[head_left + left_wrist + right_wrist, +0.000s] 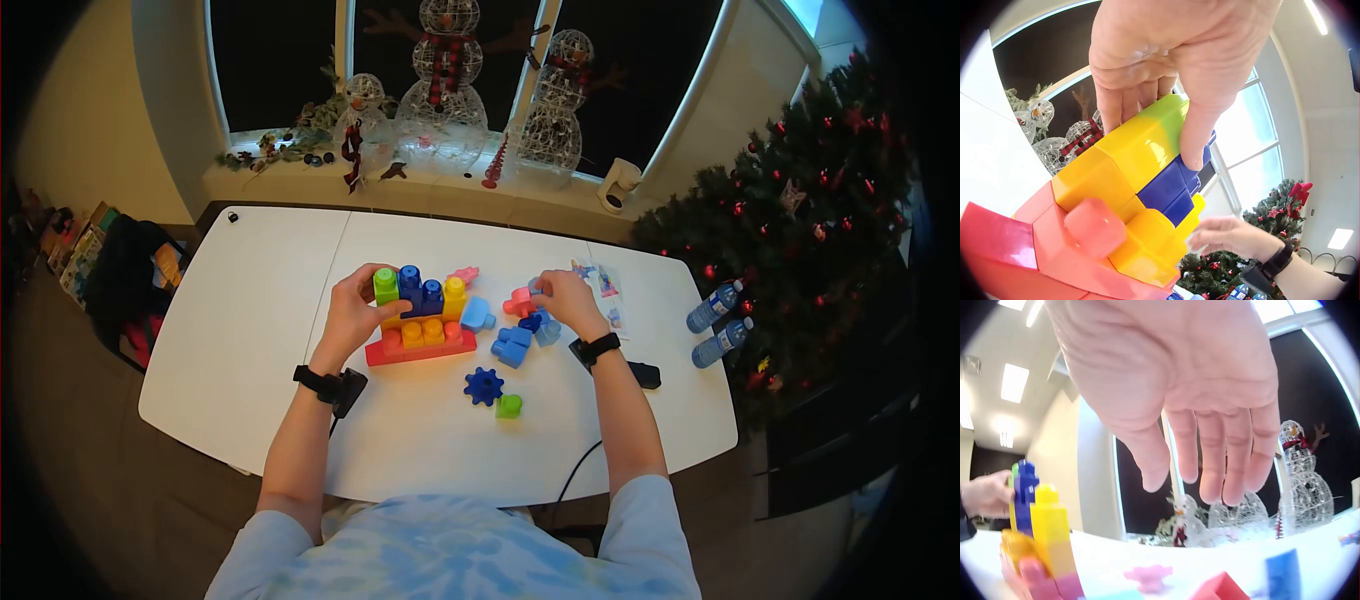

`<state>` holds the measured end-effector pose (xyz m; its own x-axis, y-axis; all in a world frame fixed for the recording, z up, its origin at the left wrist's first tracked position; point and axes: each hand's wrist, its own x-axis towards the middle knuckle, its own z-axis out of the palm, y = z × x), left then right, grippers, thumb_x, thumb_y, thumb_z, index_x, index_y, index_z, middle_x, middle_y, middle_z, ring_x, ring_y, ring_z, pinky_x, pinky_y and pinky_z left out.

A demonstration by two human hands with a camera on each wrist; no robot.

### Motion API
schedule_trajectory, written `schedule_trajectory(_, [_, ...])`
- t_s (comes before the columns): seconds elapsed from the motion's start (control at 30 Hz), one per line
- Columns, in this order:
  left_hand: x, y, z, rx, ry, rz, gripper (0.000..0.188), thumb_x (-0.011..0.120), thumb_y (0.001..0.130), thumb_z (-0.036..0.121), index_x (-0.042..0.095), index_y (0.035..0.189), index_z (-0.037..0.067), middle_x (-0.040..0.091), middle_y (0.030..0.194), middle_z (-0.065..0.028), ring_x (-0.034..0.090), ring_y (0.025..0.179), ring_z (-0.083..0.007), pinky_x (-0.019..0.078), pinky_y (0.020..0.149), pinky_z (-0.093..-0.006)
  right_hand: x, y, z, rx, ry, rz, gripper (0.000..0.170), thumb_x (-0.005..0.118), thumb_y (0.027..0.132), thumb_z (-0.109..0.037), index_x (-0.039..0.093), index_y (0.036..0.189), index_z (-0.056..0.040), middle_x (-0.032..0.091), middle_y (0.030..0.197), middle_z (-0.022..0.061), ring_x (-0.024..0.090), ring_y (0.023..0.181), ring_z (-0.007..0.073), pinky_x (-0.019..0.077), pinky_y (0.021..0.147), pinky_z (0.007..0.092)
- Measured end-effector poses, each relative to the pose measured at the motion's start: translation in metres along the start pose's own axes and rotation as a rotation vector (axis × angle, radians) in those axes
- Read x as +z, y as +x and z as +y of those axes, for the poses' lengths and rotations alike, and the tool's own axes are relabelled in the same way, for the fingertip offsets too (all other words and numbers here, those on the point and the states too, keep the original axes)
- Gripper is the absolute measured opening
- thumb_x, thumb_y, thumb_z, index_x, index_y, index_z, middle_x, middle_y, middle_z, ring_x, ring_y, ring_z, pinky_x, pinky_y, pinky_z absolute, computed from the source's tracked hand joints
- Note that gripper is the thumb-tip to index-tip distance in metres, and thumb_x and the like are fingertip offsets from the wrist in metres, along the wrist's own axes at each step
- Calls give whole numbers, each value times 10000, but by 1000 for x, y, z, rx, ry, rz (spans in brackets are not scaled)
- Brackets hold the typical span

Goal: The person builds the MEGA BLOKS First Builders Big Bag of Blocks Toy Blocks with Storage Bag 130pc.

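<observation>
Left hand [352, 308] had the block structure [420, 305] pinched at its upper left: thumb on the near face where the green block [386, 287] met the dark-blue blocks [409, 279], other fingers round the far side, gap only as wide as the brick. Structure stood upright on the white tabletop [250, 330], left of the loose pieces: curved red base [421, 350], a low front row of orange-yellow blocks [422, 331] with a coral one at each end, taller wall behind, yellow block [454, 296] at its right end. Right hand [568, 302] hung over the loose pile; fingers pointed down, loosely extended, thumb apart from them, nothing held in the wrist view. Below or near it: coral block [518, 302], small dark-blue piece [530, 323], mid-blue block [511, 346]. Light-blue block [477, 314] lay just beside the structure's right end, pink gear [464, 275] behind. Nearer the person, dark-blue gear [484, 386] sat just beside a small lime block [509, 406]. Printed sheets [608, 285] lay beyond the right hand, two water bottles [718, 320] at the right edge. Wire snowmen [440, 110] stood at the window, decorated tree [800, 220] off to the right.
</observation>
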<state>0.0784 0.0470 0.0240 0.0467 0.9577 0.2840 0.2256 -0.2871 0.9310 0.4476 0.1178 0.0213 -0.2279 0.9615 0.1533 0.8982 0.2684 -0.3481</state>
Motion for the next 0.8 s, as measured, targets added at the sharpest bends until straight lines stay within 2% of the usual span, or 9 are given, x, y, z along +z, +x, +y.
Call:
schedule_trajectory(0.03, [0, 0, -1, -2, -6, 1, 476, 878, 784, -12, 655, 1205, 1, 723, 1098, -72, 713, 1030, -163, 573, 985, -310, 6, -6, 4, -18, -99, -6, 276, 809, 800, -182, 746, 1050, -85, 757, 1004, 136, 718, 972, 331, 582, 830, 432])
schedule_trajectory(0.23, [-1, 2, -7, 0, 3, -3, 482, 887, 776, -6, 653, 1197, -7, 729, 1076, -74, 714, 1020, -161, 572, 984, -309, 25, -24, 4, 27, -82, -122, 369, 827, 738, -62, 732, 1095, -76, 759, 1029, 155, 698, 1038, 348, 554, 901, 450])
schedule_trajectory(0.47, [0, 1, -5, -9, -12, -6, 468, 882, 782, -6, 656, 1192, -4, 730, 1079, -75, 712, 1020, -157, 570, 982, -310, 56, -21, 15, -5, -125, -104, 508, 809, 708, 20, 693, 1193, -77, 752, 1042, 169, 700, 1039, 383, 567, 881, 473])
schedule_trajectory(0.53, [-1, 0, -2, -25, -4, -2, 464, 882, 783, -5, 656, 1188, -5, 729, 1081, -73, 711, 1020, -156, 569, 982, -308, 49, -27, 11, -45, -108, -42, 432, 755, 750, 40, 680, 1162, -67, 737, 1007, 190, 710, 981, 394, 578, 826, 487])
schedule_trajectory(0.57, [-1, 0, -1, -31, -4, -7, 461, 882, 782, -4, 656, 1184, -6, 728, 1082, -69, 708, 1023, -154, 567, 983, -307, 40, -28, 4, -11, -101, -67, 583, 815, 696, 43, 665, 1246, -80, 752, 1059, 178, 704, 1024, 391, 573, 874, 465])
schedule_trajectory(0.67, [-1, 0, 1, -39, -11, -14, 455, 883, 782, -1, 654, 1175, -9, 724, 1087, -60, 702, 1033, -149, 562, 986, -304, 8, -32, -14, 24, -5, -69, 618, 816, 698, 50, 653, 1281, -73, 753, 1069, 181, 704, 1005, 389, 574, 873, 452])
schedule_trajectory(0.7, [-1, 0, -1, -25, -10, -13, 458, 880, 788, 0, 652, 1185, -4, 723, 1070, -54, 698, 1003, -142, 563, 962, -294, 1, -32, -13, -9, 46, -49, 634, 821, 713, 47, 645, 1310, -73, 755, 1057, 173, 715, 1008, 351, 578, 902, 414])
schedule_trajectory(0.73, [-1, 0, -3, -10, -10, -13, 461, 878, 794, 1, 649, 1194, 0, 722, 1054, -49, 694, 972, -135, 564, 938, -284, -9, -31, -22, -9, 48, -49, 634, 821, 713, 47, 645, 1310, -73, 755, 1057, 173, 715, 1008, 351, 578, 902, 414])
schedule_trajectory(0.8, [-1, 1, -4, -7, -6, -14, 462, 878, 793, -2, 649, 1194, 0, 720, 1054, -47, 693, 972, -133, 565, 935, -284, -32, -25, -46, -89, 297, -74, 604, 830, 735, 23, 646, 1304, -62, 754, 1062, 156, 724, 1030, 295, 574, 950, 378])
